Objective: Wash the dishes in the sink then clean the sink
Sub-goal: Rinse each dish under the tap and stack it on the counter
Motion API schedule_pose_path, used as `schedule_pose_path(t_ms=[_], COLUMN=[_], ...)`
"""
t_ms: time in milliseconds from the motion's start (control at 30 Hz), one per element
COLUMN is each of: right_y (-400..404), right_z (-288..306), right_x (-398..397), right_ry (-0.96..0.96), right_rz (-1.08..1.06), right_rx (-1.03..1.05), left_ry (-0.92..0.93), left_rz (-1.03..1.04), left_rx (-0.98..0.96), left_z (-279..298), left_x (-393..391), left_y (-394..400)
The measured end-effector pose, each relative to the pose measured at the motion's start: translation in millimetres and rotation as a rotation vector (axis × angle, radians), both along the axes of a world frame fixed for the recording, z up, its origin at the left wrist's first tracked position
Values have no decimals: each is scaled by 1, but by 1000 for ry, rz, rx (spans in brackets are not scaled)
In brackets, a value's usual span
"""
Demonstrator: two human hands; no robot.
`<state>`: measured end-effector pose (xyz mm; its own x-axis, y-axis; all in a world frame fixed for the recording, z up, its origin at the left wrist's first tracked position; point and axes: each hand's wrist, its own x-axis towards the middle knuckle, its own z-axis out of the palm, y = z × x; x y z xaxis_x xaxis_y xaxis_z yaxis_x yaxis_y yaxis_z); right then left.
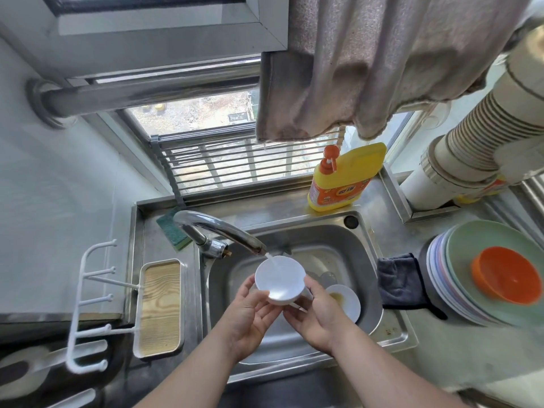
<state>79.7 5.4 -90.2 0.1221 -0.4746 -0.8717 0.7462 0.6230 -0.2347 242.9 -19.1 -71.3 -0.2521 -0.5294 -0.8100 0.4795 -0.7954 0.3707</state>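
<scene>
A small white bowl (279, 279) is tilted under the running faucet (219, 231), and water streams into it. My left hand (250, 312) holds the bowl's left and lower side, fingers curled under it. My right hand (319, 313) grips its right rim and base. Both hands are over the steel sink (362, 245). A second white dish (344, 301) with yellowish residue lies in the basin to the right of my right hand.
A yellow detergent bottle (346, 178) stands behind the sink. A green sponge (172, 229) lies at the back left. A dark cloth (400, 281) drapes over the right rim. Stacked plates (459, 293) with an orange bowl (507, 275) sit right; a wooden tray (160, 307) left.
</scene>
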Motion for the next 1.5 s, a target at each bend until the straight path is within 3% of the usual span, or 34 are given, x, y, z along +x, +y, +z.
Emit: schedule_pose_path(t_ms=[200,367,433,533,667,800,933,1033,1167,1267,1333,1433,1500], right_y=[-20,-20,-18,-12,-3,10,25,34,42,48,51,53,52], right_z=[-1,-2,-2,1,-1,-5,-10,-9,-10,-8,-6,-3,2], right_x=[11,-6,-13,-20,-21,-25,-35,-42,-46,-46,-48,-56,-64], right_ry=[232,317,306,301,331,398,383,385,380,402,405,397,377], right_rz=[121,356,491,542,468,347,287,268,269,311,338,392,448], right_rx=[-18,99,168,189,160,146,169,177,161,129,109,54,14], left_ry=[-45,-374,-517,-593,-549,-343,-154,-102,-163,-375,-537,-973,-1127], left_rz=[-61,-564,-633,-671,-488,-161,138,235,252,133,-9,-522,-838], left_rx=[-29,-313,-427,-442,-229,24,140,203,267,262,159,-248,-511], left_z=[0,-5,-8,-17,-22,-13,1,3,-9,-30,-40,-43,-35], left_x=[7,30,32,32,19,-1,-14,-14,-6,-2,-1,-4,-19], left_y=[0,3,5,10,13,3,-12,-17,-4,19,37,55,60])
